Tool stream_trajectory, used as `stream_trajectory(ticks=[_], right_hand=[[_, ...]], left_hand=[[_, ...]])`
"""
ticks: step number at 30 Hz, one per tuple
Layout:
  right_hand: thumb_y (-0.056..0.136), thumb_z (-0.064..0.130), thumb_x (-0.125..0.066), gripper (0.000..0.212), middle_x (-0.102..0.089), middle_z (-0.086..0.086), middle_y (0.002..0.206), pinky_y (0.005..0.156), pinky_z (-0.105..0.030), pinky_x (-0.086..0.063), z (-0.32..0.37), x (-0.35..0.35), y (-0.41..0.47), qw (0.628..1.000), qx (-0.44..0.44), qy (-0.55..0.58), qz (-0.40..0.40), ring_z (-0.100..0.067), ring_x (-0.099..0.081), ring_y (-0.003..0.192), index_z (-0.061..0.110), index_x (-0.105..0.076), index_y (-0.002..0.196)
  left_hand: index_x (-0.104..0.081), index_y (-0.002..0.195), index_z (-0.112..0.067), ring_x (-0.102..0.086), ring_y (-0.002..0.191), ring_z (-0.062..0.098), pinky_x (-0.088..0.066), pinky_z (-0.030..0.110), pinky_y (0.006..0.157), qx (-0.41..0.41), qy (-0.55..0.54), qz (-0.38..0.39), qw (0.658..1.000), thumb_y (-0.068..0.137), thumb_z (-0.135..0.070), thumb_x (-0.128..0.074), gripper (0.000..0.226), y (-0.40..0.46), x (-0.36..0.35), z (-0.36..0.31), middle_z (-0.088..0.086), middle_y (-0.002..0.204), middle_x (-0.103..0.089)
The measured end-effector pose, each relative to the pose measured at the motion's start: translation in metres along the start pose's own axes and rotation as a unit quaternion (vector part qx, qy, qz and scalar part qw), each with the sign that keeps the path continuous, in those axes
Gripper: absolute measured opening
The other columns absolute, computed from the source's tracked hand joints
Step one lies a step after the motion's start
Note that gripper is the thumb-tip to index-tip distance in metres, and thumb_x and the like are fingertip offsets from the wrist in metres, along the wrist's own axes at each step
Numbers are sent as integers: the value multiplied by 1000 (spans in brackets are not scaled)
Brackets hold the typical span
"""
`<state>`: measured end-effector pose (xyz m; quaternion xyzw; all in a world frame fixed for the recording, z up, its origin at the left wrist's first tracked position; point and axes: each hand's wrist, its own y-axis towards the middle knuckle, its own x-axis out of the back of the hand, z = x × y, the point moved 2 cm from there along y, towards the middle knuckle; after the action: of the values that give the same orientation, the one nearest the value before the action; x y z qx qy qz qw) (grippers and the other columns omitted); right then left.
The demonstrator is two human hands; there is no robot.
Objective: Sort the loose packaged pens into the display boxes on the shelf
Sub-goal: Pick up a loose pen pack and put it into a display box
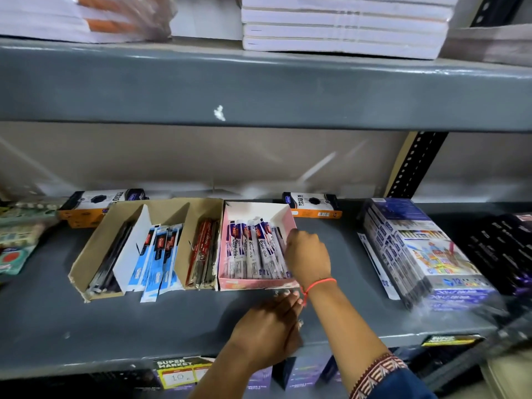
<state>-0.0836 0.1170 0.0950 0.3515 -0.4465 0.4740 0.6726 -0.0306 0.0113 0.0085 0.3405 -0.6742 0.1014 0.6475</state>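
A pink display box [250, 284] on the grey shelf holds several white and purple packaged pens [250, 249]. My right hand [308, 256] reaches into its right side, fingers curled among the packs; whether it grips one is hidden. My left hand [270, 326] lies flat on the shelf just in front of the pink box, fingers together, holding nothing. To the left stands a brown cardboard box [95, 249] with dividers. It holds black pens [110, 260], blue and white packs [157, 260] and red packs [203, 254].
Two orange and black boxes [95, 203] [313, 204] stand behind the display boxes. A stack of colour pencil packs [426, 251] lies to the right, dark packs [506, 246] beyond it. Blister cards [17, 243] sit far left. The upper shelf [259, 90] overhangs, carrying notebooks [342, 24].
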Motion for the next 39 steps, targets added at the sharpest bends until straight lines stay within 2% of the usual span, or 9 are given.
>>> stream_trajectory(ticks=[3, 7, 11, 14, 17, 22, 25, 29, 39], right_hand=[[87, -1, -41, 27, -68, -24, 103, 65, -33, -45, -34, 15, 0, 997, -60, 4, -47, -40, -66, 95, 0, -61, 104], [91, 4, -43, 31, -62, -25, 120, 88, -41, -51, -98, 20, -3, 985, -165, -30, -45, -40, -63, 109, -3, -57, 117], [92, 3, -36, 38, -60, -20, 126, 92, -42, -51, -131, 18, -10, 972, -216, -93, -6, -36, -62, 113, -1, -56, 125], [92, 4, -37, 39, -58, -18, 127, 92, -41, -50, -126, 15, -11, 975, -202, -93, 6, -36, -62, 114, 3, -58, 124], [91, 5, -39, 37, -58, -17, 127, 92, -40, -50, -111, 8, -12, 981, -180, -70, 8, -36, -61, 114, 4, -60, 121], [92, 15, -44, 33, -59, -15, 124, 91, -38, -49, -97, -5, -9, 988, -147, -52, -7, -34, -52, 119, 10, -64, 117], [91, 12, -43, 34, -59, -18, 122, 93, -39, -48, -102, -9, -2, 987, -162, 0, -2, -38, -54, 116, 10, -67, 115], [87, 16, -48, 30, -63, -23, 115, 89, -38, -49, -108, -11, 6, 981, -181, 69, 7, -41, -59, 108, 6, -70, 106], [85, -1, -50, 29, -63, -23, 114, 81, -35, -48, -113, -10, 9, 970, -196, 141, 34, -40, -61, 105, 1, -55, 113]], left_hand=[[-76, 101, -16, -68, 94, 11, -53, 19, 71, 7, -19, 17, 1000, 83, -36, -38, 47, -1, -4, -1, -2, 104, -72], [-76, 104, -16, -65, 102, 10, -50, 23, 85, 10, -29, 29, 999, 85, -36, -35, 49, 1, 2, -3, -2, 112, -69], [-55, 134, -11, -43, 130, 14, -22, 27, 109, 18, 8, 33, 999, 91, -39, -16, 64, 1, 0, -1, 3, 142, -44], [-73, 109, -14, -63, 106, 13, -39, 28, 96, 28, -23, 54, 998, 87, -35, -34, 50, -1, -6, 1, 2, 116, -67], [-75, 104, -15, -65, 102, 12, -48, 28, 88, 15, -20, 61, 998, 85, -35, -37, 47, -2, -6, -1, 0, 112, -69], [-70, 115, -12, -60, 111, 13, -35, 28, 99, 25, -10, 57, 998, 88, -36, -30, 54, -1, -1, -1, 1, 123, -64], [-47, 140, -11, -35, 135, 14, -20, 27, 112, 17, 19, 29, 999, 89, -41, -8, 71, 0, -2, 1, 0, 147, -35], [-74, 106, -13, -65, 104, 14, -48, 27, 88, 19, -31, 22, 999, 86, -33, -36, 48, -2, -3, 1, 1, 114, -68], [-74, 108, -13, -64, 105, 14, -37, 26, 93, 12, 5, -17, 1000, 87, -34, -38, 47, -3, -8, 2, 1, 115, -68]])
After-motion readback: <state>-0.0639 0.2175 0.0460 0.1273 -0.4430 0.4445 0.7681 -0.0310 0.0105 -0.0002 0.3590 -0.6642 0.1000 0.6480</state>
